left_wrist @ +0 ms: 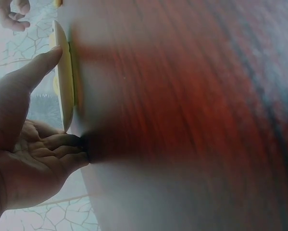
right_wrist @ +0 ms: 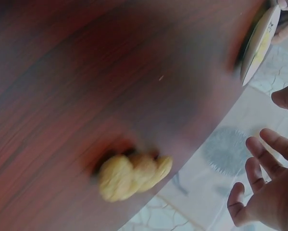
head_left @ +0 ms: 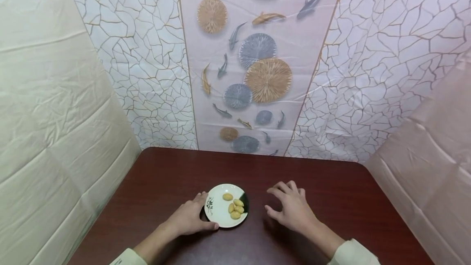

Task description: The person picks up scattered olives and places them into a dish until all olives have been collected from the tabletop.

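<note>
A small white plate [head_left: 220, 212] with a dark floral print and a dark green patch at its right edge sits on the table. On it lie several yellow oval pieces [head_left: 235, 215], most of them clustered to the right. My left hand [head_left: 188, 216] holds the plate at its left side, thumb on the near rim and fingers around the far left edge. To the right of the plate, my right hand [head_left: 292, 207] hovers with loosely bent, spread fingers and nothing in them. In the right wrist view, a clump of similar yellow pieces [right_wrist: 117, 178] rests on the table.
The dark red-brown wooden table [head_left: 176, 171] has rounded far corners. Behind it hangs a patterned cloth [head_left: 235, 52] with fish and round motifs. Beige cloth walls [head_left: 55, 142] close in both sides.
</note>
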Demonstrator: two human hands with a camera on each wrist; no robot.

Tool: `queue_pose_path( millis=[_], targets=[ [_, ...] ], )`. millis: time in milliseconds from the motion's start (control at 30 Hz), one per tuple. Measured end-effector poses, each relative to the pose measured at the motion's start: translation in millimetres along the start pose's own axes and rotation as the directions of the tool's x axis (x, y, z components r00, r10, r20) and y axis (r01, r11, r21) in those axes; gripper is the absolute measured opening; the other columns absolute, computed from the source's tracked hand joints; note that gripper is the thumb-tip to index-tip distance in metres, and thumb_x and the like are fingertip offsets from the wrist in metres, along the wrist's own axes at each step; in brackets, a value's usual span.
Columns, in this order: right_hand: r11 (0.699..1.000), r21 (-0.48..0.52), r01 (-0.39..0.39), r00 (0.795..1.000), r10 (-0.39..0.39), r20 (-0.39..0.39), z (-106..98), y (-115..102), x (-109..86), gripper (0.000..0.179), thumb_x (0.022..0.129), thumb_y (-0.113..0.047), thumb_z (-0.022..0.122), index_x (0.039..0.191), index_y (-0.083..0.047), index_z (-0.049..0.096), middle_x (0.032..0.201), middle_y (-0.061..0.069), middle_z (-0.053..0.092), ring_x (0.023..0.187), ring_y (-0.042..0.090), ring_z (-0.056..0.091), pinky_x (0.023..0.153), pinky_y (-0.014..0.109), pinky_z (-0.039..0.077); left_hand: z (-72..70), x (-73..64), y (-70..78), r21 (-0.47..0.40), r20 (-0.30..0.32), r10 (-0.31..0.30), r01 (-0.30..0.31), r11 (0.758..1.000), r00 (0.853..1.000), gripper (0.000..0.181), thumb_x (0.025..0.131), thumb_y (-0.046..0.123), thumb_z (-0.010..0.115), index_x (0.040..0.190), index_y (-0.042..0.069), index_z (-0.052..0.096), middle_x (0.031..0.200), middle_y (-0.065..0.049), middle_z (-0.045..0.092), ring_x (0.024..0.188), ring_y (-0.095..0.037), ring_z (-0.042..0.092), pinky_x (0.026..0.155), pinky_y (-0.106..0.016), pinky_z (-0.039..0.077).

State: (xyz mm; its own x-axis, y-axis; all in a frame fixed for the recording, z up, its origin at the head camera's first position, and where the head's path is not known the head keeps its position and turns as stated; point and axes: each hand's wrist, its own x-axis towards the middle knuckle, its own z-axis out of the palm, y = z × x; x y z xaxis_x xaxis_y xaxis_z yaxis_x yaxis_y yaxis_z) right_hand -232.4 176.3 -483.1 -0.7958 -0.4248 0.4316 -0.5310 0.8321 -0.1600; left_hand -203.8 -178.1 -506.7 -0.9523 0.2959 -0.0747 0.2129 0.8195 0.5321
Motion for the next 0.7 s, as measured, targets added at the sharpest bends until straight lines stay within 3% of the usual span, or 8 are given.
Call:
queue_pose_path(
  millis=[367, 700],
  targets=[
    [0.992, -0.051, -0.117, 0.992, 0.119, 0.044, -7.9, 43.0, -14.2, 0.04, 0.089, -0.033, 0.093, 0.123, -0.017, 0.08, 0.118, -0.001, 0.073, 0.107, 0.027, 0.056, 0.079, 0.049, 0.042, -0.5, 0.1, -0.8, 0.001, 0.009, -0.002, 0.002, 1.0, 1.0, 0.122, 0.083, 0.065, 0.09, 0.168, -0.007, 0.038, 0.172, -0.033, 0.041, 0.159, -0.052, 0.044, 0.124, -0.072, 0.042],
    [0.983, -0.065, -0.169, 0.979, 0.175, 0.102, -1.5, 71.4, -22.3, 0.036, 0.09, -0.032, 0.091, 0.122, -0.017, 0.081, 0.118, 0.001, 0.072, 0.109, 0.031, 0.056, 0.078, 0.054, 0.043, -0.4, 0.9, 0.6, 0.008, 0.012, -0.021, 0.021, 1.0, 1.0, 0.124, 0.083, 0.066, 0.09, 0.168, -0.006, 0.037, 0.172, -0.033, 0.04, 0.158, -0.052, 0.045, 0.123, -0.072, 0.042]
  ],
)
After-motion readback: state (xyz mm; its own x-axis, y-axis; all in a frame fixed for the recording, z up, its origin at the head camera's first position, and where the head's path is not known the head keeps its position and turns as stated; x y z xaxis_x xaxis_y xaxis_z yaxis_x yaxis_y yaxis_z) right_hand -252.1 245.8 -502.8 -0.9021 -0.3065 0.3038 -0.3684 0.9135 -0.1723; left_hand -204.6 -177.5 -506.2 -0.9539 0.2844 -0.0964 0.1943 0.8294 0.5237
